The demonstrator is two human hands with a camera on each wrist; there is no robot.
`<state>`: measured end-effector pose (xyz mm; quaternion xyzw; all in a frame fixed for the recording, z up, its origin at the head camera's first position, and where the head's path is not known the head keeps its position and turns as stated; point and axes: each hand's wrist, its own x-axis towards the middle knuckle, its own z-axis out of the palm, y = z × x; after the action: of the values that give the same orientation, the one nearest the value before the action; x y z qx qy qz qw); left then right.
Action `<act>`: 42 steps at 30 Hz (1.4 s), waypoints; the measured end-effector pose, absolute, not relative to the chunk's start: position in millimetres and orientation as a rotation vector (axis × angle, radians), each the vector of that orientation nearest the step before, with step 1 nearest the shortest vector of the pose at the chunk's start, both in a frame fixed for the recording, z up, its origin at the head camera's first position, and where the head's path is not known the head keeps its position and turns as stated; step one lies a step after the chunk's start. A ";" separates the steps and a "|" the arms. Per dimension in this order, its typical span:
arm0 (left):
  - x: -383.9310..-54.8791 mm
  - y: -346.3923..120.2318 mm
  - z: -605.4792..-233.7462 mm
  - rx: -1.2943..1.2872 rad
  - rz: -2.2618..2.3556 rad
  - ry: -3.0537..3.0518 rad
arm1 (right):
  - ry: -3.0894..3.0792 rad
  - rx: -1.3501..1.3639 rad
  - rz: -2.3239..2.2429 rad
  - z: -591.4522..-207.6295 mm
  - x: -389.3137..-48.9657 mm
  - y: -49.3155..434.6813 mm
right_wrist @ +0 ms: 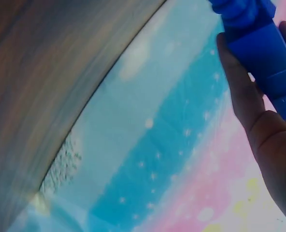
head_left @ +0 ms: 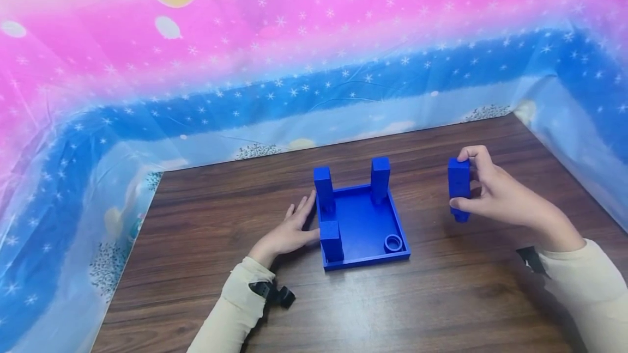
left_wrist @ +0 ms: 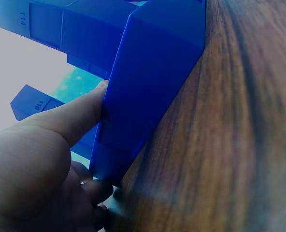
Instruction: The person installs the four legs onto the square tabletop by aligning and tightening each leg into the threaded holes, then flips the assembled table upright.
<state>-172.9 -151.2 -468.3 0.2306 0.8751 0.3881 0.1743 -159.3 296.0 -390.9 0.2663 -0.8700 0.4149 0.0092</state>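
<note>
My right hand (head_left: pixel 510 200) grips a blue square post (head_left: pixel 459 184) upright above the table, to the right of a blue shallow tray (head_left: pixel 360 225). A round, ridged end (right_wrist: pixel 237 13) of this post shows in the right wrist view; in the head view it points down. Three similar posts, the back left post (head_left: pixel 322 184), back right post (head_left: pixel 380 178) and front left post (head_left: pixel 331 241), stand at the tray's corners. A blue round socket (head_left: pixel 393 243) sits at the front right corner. My left hand (head_left: pixel 284 234) touches the tray's left side with thumb and fingers extended.
The tray lies on a dark wood-grain table (head_left: pixel 221 200). A patterned pink and blue cloth (head_left: pixel 294 59) hangs behind the table and along its sides. A black wrist camera (head_left: pixel 275 293) is strapped at my left sleeve.
</note>
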 end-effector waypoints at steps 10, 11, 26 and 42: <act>-173.5 -152.0 -472.8 0.662 1.144 2.479 | -2.565 0.889 1.491 -401.0 -152.5 264.9; -173.2 -151.7 -472.4 0.666 1.152 2.476 | -2.556 0.893 1.506 -401.6 -151.3 261.4; -175.1 -151.9 -471.8 0.669 1.111 2.476 | -2.461 0.921 1.657 -408.7 -137.8 227.9; -175.2 -151.0 -470.2 0.674 1.098 2.477 | -2.481 0.893 1.412 -425.1 -130.9 196.5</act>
<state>-175.2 -151.0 -470.2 0.2378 0.8737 0.3873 0.1736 -130.9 196.5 -425.1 0.2978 -0.8271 0.4707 0.0754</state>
